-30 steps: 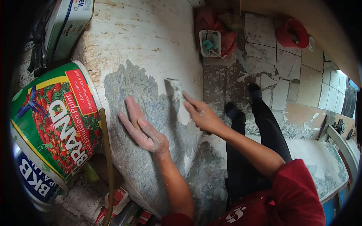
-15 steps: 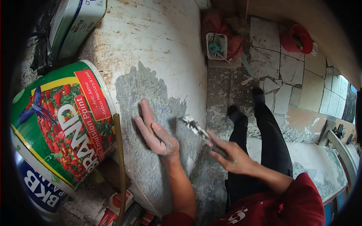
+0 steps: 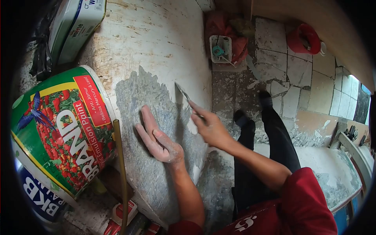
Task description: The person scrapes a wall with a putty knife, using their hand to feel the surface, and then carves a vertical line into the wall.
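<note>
My left hand [image 3: 159, 143] lies with fingers stretched out on a scraped grey patch [image 3: 143, 88] of a white, worn surface [image 3: 137, 35]. White dust coats its fingers. Closed round the handle of a putty knife, my right hand [image 3: 213, 129] is just to the right of the left one. The putty knife [image 3: 182, 92] appears nearly edge-on, its blade tip at the border between grey patch and white coating. A smear of white [image 3: 192, 126] shows beside the right hand. Part of the handle is hidden by my fingers.
A large green paint bucket [image 3: 66, 129] stands at the left, near a metal tin [image 3: 78, 31] and a brown stick [image 3: 120, 168]. Beyond the surface are a white basket [image 3: 220, 49], a red bucket [image 3: 303, 39] and broken floor tiles [image 3: 299, 78]. A pale bench [image 3: 333, 172] is at the right.
My right hand has moved left and up with the putty knife, bringing the blade onto the patch's upper right border. My left hand stays on the surface.
</note>
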`<state>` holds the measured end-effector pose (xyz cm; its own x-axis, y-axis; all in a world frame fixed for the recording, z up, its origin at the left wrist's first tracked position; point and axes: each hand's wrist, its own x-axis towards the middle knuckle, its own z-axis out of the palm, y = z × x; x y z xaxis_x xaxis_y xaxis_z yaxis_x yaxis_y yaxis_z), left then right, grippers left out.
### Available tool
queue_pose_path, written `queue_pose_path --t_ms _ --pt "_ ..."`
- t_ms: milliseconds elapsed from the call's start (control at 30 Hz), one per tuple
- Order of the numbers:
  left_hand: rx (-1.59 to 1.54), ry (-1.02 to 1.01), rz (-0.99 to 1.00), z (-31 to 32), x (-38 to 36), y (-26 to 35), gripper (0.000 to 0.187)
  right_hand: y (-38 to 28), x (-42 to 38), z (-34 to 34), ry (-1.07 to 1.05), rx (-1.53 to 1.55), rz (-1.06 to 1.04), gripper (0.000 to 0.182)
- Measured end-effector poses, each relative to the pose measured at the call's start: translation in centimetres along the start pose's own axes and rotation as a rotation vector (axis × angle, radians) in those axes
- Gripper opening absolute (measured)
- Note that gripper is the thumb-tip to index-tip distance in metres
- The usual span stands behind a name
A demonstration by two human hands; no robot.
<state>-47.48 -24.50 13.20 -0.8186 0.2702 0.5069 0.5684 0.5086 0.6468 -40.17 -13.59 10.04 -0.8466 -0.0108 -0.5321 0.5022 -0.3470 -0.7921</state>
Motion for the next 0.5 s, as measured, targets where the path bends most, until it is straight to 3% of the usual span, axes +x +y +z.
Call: queue_pose_path --t_ms 167,233,267,333,500 --pt "0.014 -0.025 0.003 -0.6 -0.5 -0.2 0.047 1.4 -2.9 0.4 -0.071 -0.08 -0.114 0.046" --pt "0.052 -0.064 0.043 -0.6 -0.2 -0.5 0.047 -1.2 0.7 0.3 -0.085 0.033 0.137 0.046" --pt "0.03 -0.041 0.037 -0.5 0.0 -0.4 0.045 0.1 0.9 0.0 0.016 0.025 0.024 0.047" --pt "-0.017 -0.012 0.01 -0.4 -0.1 -0.1 0.044 -1.1 -2.2 -1.9 -0.06 0.02 0.108 0.046" --pt "0.055 -0.04 0.049 -0.2 -0.5 -0.6 0.045 -2.2 1.2 -1.1 -0.103 0.033 0.29 0.045"
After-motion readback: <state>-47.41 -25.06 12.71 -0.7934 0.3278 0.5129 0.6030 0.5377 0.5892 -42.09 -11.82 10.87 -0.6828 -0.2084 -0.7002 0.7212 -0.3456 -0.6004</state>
